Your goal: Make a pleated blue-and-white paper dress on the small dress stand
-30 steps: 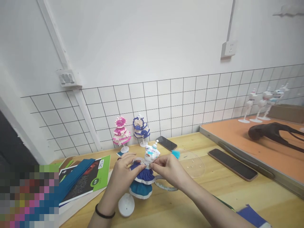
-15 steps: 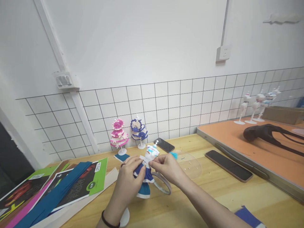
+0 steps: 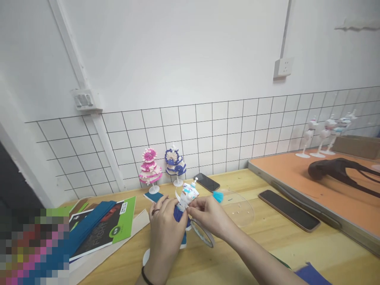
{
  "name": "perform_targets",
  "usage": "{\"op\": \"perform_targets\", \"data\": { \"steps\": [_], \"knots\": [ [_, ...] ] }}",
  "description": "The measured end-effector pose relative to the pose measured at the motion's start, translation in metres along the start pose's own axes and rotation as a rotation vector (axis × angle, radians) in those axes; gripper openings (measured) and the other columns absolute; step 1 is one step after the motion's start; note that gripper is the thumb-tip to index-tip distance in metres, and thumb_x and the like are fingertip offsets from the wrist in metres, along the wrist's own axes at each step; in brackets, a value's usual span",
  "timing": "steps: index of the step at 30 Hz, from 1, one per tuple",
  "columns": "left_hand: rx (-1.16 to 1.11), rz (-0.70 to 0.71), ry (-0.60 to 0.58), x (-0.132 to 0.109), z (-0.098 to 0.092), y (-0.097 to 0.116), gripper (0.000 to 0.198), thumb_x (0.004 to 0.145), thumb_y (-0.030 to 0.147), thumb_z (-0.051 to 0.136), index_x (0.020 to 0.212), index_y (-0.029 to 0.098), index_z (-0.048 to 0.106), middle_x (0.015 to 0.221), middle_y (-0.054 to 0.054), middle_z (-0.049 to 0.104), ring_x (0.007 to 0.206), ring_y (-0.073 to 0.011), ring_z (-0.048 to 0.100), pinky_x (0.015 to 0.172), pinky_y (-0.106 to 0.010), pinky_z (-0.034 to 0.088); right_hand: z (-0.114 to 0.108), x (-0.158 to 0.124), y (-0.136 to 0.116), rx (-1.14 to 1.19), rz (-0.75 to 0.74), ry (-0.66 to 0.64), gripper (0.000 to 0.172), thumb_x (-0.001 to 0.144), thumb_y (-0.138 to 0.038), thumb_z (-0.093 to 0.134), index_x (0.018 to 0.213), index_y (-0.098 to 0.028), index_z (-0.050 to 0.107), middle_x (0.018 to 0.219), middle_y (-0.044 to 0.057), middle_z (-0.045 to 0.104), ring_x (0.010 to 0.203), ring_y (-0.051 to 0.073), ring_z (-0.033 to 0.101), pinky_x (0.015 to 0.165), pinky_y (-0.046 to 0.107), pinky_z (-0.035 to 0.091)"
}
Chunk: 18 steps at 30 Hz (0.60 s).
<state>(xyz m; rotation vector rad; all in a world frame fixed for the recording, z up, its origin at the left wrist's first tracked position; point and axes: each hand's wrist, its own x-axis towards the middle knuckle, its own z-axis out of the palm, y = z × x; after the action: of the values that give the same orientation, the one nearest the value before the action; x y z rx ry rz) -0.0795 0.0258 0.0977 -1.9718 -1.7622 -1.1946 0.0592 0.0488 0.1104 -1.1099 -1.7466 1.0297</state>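
Observation:
A miniature dress form (image 3: 190, 192) with a white, patterned torso leans in front of me, its round white base (image 3: 146, 257) showing beside my left wrist. A ruffled dark blue skirt (image 3: 178, 214) with a white edge sits at its waist, with teal below. My left hand (image 3: 166, 221) is closed around the skirt and covers much of it. At the waist, my right hand (image 3: 210, 213) pinches with thumb and fingertips; what lies between them is mostly hidden. A thin white strip (image 3: 177, 195) sticks up beside the torso. Under my right hand a roll of tape (image 3: 204, 234) stands tilted.
Two decorated dress forms, one pink (image 3: 150, 172) and one blue (image 3: 175, 164), stand by the wall. Phones (image 3: 289, 209) lie on the wooden table, near a teal tassel-like piece (image 3: 218, 196) and a clear disc (image 3: 242, 206). Coloured paper strips (image 3: 89, 225) cover magazines at left.
My left hand has shifted slightly right and wraps further over the skirt, hiding more of it and the teal part. The white strip now stands more upright. The view has shifted a little.

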Motion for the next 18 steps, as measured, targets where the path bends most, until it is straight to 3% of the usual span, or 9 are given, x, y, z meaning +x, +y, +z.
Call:
{"op": "perform_targets", "data": {
  "steps": [9,14,18],
  "knots": [
    [-0.060,0.094,0.128,0.003,0.002,-0.007,0.016,0.066,0.014,0.064,0.082,0.014,0.062,0.090,-0.012,0.069,0.096,-0.0310,0.060,0.089,-0.049,0.041,0.002,0.000,0.002,0.070,-0.033,-0.019,0.019,0.073,-0.028,0.059,0.070,-0.015,0.072,0.069,0.002,0.067,0.069,0.017,0.057,0.062,0.024,0.041],
    [-0.035,0.141,0.120,0.006,-0.008,-0.007,0.015,0.069,0.014,0.061,0.085,0.014,0.061,0.092,-0.012,0.069,0.096,-0.0301,0.060,0.093,-0.050,0.035,0.008,0.003,0.004,0.193,0.022,-0.063,0.029,0.071,-0.040,0.060,0.073,-0.012,0.071,0.053,0.000,0.058,0.047,0.013,0.053,0.050,0.023,0.042],
    [-0.006,0.156,0.121,0.006,-0.015,-0.004,0.014,0.071,0.015,0.061,0.085,0.016,0.061,0.094,-0.010,0.070,0.096,-0.0293,0.061,0.099,-0.052,0.025,0.007,0.003,0.002,0.260,0.043,-0.059,0.028,0.067,-0.041,0.066,0.074,-0.013,0.069,0.055,-0.002,0.058,0.044,0.011,0.052,0.049,0.023,0.041]
  ]
}}
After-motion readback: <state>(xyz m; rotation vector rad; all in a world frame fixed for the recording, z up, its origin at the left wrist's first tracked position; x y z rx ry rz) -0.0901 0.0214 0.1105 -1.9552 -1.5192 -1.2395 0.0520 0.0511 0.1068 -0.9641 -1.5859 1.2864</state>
